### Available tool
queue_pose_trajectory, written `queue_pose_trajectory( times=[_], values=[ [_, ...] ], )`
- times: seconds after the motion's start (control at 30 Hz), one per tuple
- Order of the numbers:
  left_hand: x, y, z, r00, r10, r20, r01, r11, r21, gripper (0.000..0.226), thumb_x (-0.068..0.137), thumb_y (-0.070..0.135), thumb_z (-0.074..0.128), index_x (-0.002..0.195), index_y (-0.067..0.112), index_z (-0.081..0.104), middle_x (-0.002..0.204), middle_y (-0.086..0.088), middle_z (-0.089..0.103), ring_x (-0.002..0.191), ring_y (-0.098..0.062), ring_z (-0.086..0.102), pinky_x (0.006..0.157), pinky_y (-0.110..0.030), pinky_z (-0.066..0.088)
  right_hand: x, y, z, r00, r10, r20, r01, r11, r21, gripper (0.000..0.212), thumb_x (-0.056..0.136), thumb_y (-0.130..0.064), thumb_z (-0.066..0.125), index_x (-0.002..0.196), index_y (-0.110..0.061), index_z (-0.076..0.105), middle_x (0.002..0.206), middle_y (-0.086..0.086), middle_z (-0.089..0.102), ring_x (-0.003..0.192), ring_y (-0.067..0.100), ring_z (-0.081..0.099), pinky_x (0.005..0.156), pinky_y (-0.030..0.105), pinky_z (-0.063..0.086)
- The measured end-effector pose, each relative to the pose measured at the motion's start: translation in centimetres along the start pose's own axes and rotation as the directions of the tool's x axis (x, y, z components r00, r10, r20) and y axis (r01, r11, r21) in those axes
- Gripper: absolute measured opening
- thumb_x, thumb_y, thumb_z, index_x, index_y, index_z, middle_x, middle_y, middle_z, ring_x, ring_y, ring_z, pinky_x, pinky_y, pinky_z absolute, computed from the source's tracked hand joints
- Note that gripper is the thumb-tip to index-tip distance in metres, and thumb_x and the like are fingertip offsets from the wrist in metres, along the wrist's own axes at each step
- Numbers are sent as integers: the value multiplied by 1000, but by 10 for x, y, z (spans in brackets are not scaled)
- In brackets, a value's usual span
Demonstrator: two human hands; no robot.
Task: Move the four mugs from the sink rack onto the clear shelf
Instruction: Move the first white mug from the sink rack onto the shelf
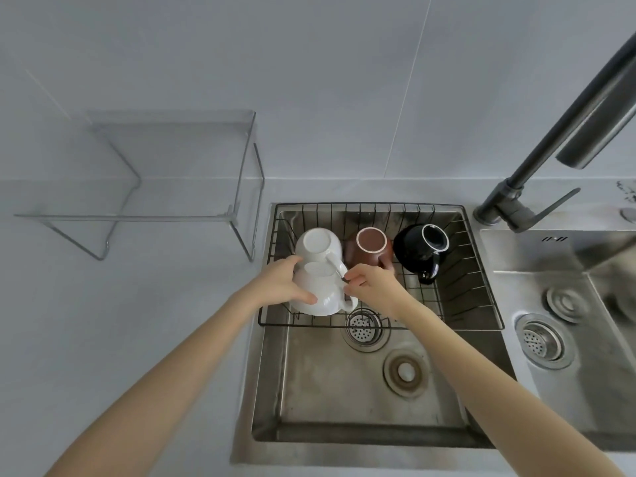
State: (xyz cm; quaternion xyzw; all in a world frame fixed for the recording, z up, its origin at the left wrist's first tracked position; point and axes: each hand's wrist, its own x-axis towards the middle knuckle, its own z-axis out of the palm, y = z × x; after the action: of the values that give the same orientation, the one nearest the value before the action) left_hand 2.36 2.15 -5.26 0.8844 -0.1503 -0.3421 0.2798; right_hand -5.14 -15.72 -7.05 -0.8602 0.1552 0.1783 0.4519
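Several mugs stand upside down in the black wire sink rack (461, 270). A white mug (316, 247) sits at the back left, a brown mug (370, 247) in the middle and a black mug (421, 251) at the right. A second white mug (323, 290) is at the front left. My left hand (280, 282) wraps around its left side. My right hand (370, 284) pinches a mug handle on that mug's right side; whether it is the front or the back white mug's handle is unclear. The clear shelf (172, 166) stands on the counter to the left with nothing on it.
The rack hangs across a steel sink (309, 390) with two drain fittings below it. A dark faucet (550, 149) rises at the right, over a second basin (550, 304). A pale counter and tiled wall surround everything.
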Motion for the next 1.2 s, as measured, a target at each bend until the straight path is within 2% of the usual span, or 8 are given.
queue_pose_trajectory(
  times=[0.13, 0.33, 0.47, 0.63, 0.8, 0.9, 1.1, 1.2],
  values=[
    [8, -1, 4, 1000, -1, 20, 0, 1000, 11, 73, 64, 25, 76, 128, 16, 40, 127, -4, 54, 108, -20, 52, 91, -35, 47, 4, 2, 7, 999, 36, -10, -36, 999, 32, 31, 83, -21, 59, 112, -10, 58, 108, 9, 67, 102, 23, 59, 81, 26, 43],
    [14, 1, 10, 999, 21, 47, -21, 1000, -3, 68, 67, 21, 75, 126, 16, 42, 117, -1, 52, 97, -15, 46, 79, -27, 39, 4, -1, 11, 994, 97, -43, -95, 995, 37, 24, 82, -22, 56, 98, -4, 62, 103, 16, 68, 98, 29, 59, 85, 39, 49],
    [14, 0, 10, 999, 24, 46, -24, 1000, -6, 67, 67, 19, 74, 127, 14, 42, 123, -5, 53, 98, -16, 46, 79, -28, 40, 6, -1, 14, 993, 104, -64, -100, 993, 68, 21, 79, -17, 57, 91, -2, 65, 93, 15, 69, 82, 22, 58, 79, 36, 50],
    [12, 1, 13, 999, 19, 28, -18, 1000, -19, 69, 67, 19, 74, 128, 13, 41, 126, -8, 54, 110, -24, 52, 82, -30, 44, 5, 0, 15, 991, 113, -69, -106, 989, 104, 16, 81, -19, 59, 89, -6, 65, 86, 7, 66, 81, 20, 59, 77, 33, 49],
    [9, 4, 13, 1000, 10, 7, -9, 999, -39, 70, 63, 22, 76, 125, 14, 45, 123, -8, 57, 108, -24, 54, 86, -35, 46, 6, 0, 15, 988, 137, -71, -126, 982, 143, 16, 81, -18, 59, 88, -5, 66, 82, 6, 63, 68, 14, 53, 56, 20, 41],
    [9, 6, 14, 1000, 2, -2, -3, 999, -39, 70, 63, 21, 77, 124, 13, 46, 123, -8, 57, 109, -24, 54, 87, -35, 46, 6, 0, 13, 989, 135, -56, -125, 980, 154, 16, 81, -17, 60, 88, -4, 66, 79, 6, 62, 75, 17, 55, 60, 21, 42],
    [10, 7, 15, 1000, -14, -26, 13, 999, -39, 71, 64, 20, 77, 126, 13, 44, 125, -7, 56, 111, -24, 52, 82, -28, 40, 10, 0, 9, 993, 113, -27, -108, 984, 142, 18, 79, -17, 62, 88, -2, 67, 80, 7, 64, 77, 18, 57, 68, 26, 47],
    [9, 5, 17, 999, -26, -45, 23, 998, -63, 72, 62, 21, 79, 126, 13, 46, 124, -7, 58, 109, -22, 53, 82, -28, 40, 13, 4, 8, 993, 113, -20, -109, 986, 126, 18, 79, -17, 63, 88, -2, 67, 81, 9, 65, 78, 19, 58, 78, 34, 51]
  ],
)
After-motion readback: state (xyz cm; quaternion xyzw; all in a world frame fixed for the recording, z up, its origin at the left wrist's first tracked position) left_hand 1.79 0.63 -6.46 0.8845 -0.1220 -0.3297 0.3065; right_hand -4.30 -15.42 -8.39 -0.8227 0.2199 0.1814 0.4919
